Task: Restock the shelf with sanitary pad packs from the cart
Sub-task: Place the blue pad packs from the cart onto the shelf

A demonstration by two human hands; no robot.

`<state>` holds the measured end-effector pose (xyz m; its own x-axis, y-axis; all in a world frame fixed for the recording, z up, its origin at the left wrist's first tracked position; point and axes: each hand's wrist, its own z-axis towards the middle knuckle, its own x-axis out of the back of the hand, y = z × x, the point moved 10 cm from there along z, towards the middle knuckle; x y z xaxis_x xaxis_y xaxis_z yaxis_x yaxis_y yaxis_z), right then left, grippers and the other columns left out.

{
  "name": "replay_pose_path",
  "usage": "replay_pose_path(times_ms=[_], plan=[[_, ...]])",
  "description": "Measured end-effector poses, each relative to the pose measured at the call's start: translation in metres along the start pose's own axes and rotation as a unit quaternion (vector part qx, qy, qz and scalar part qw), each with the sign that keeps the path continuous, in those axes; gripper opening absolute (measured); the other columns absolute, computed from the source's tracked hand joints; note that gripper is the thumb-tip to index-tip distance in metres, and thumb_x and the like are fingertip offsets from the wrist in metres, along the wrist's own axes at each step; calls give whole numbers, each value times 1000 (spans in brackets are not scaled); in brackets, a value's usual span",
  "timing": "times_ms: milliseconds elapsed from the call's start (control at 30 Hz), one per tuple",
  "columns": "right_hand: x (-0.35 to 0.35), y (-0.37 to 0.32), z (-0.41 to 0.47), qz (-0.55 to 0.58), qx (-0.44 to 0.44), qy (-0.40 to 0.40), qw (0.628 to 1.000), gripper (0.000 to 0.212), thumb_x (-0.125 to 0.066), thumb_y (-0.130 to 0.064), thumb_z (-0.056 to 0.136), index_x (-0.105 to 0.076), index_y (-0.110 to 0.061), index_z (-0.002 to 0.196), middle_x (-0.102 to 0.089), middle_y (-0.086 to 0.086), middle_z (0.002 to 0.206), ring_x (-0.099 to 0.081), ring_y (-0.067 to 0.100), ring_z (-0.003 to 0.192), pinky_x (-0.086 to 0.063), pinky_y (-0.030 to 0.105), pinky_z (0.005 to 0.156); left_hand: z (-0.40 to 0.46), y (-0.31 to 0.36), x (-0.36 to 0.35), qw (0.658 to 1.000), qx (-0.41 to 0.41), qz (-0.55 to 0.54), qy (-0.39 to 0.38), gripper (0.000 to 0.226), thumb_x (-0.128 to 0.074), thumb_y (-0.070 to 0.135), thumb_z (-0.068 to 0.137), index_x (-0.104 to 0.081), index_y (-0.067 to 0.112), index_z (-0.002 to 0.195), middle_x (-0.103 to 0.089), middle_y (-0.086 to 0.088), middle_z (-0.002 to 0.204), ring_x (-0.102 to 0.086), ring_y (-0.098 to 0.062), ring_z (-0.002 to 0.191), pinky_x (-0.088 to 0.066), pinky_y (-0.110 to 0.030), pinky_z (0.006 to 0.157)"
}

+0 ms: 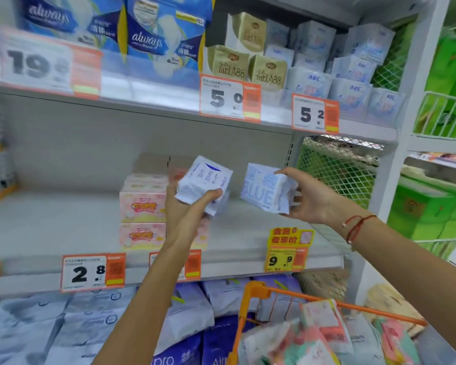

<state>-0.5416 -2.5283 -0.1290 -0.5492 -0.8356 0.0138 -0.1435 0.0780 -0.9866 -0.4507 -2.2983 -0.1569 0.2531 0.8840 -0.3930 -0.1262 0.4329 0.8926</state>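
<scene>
My left hand [188, 206] grips a white-and-blue sanitary pad pack [206, 180] from below, its back side facing me, raised in front of the middle shelf [63, 219]. My right hand [306, 196] holds a second pale blue pack [263, 188] printed "BLUE", thumb on top and fingers behind it, just to the right of the first. Both packs hang above the shelf board, beside two stacked pink packs [142, 206]. The orange cart [258, 291] stands at the lower right with several more packs [324, 335] inside.
Price tags [92, 272] line the shelf edge, with a yellow 9.9 tag [284, 251] below my right hand. The upper shelf holds blue Always packs [163, 30], gold packs [248, 67] and pale ABC packs [353, 85]. Large bags [63, 325] fill the bottom shelf. Green mesh [337, 175] closes the right side.
</scene>
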Motion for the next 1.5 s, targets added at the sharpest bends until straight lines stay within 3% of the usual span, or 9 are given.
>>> replay_pose_path(times_ms=[167,333,467,700,900,1067,1267,1367,1500], plan=[[-25,0,59,-156,19,7,987,19,-63,-31,84,-59,-17,97,-65,8,95,-62,20,77,-54,31,67,16,14,4,989,-134,69,1,72,-85,11,65,-44,29,122,-54,4,127,-57,-10,112,-54,-26,85],[-59,44,112,-279,-66,-56,956,41,-62,-39,58,-57,-18,94,-53,6,98,-55,27,91,-50,40,85,24,14,10,988,-141,64,3,71,-85,8,65,-46,27,121,-57,6,123,-58,-7,110,-51,-6,73],[-68,68,131,-292,-108,-94,946,40,-58,-36,84,-53,-14,117,-47,10,122,-46,36,114,-40,48,97,25,14,8,988,-135,72,-4,73,-86,11,63,-47,28,123,-58,6,123,-58,-8,110,-54,-20,84],[-87,67,119,-380,-48,-187,905,44,-68,-35,85,-53,-25,125,-52,3,135,-58,22,106,-55,34,86,22,25,5,986,-141,81,-27,70,-85,11,64,-48,28,121,-60,11,118,-59,-1,106,-53,-12,78],[-107,59,147,-470,104,-82,873,91,-84,-16,69,-33,-21,144,-37,6,145,-57,22,105,-55,25,67,22,32,7,987,-129,83,-39,73,-84,12,65,-49,22,128,-62,12,114,-60,2,101,-50,-5,68],[-85,36,126,-522,95,-103,842,116,-84,-23,69,-2,-26,152,-15,7,156,-35,27,135,-49,32,92,21,28,4,996,-51,33,-58,59,-82,19,69,-56,26,121,-70,10,107,-69,-5,92,-57,-17,68],[-76,-17,19,-283,185,-230,913,125,-85,2,59,-9,-42,148,-32,-15,147,-42,2,131,-42,29,106,-2,-12,-33,965,135,31,-222,48,-49,65,83,-61,37,121,-72,0,112,-71,-21,96,-51,-29,68],[-74,-22,-17,-315,245,-217,891,111,-84,-12,61,-19,-45,144,-36,-34,131,-44,-24,112,-45,12,94,-17,-36,-45,941,195,82,-265,62,-20,72,87,-53,40,129,-71,8,112,-74,-15,83,-51,-34,77],[-57,-12,-8,-233,187,-180,937,58,-77,-21,76,-53,-23,129,-60,-4,128,-60,4,109,-50,24,89,-17,-37,-40,931,187,188,-252,65,-13,72,87,-60,34,113,-72,9,99,-72,-7,68,-38,-27,66]])
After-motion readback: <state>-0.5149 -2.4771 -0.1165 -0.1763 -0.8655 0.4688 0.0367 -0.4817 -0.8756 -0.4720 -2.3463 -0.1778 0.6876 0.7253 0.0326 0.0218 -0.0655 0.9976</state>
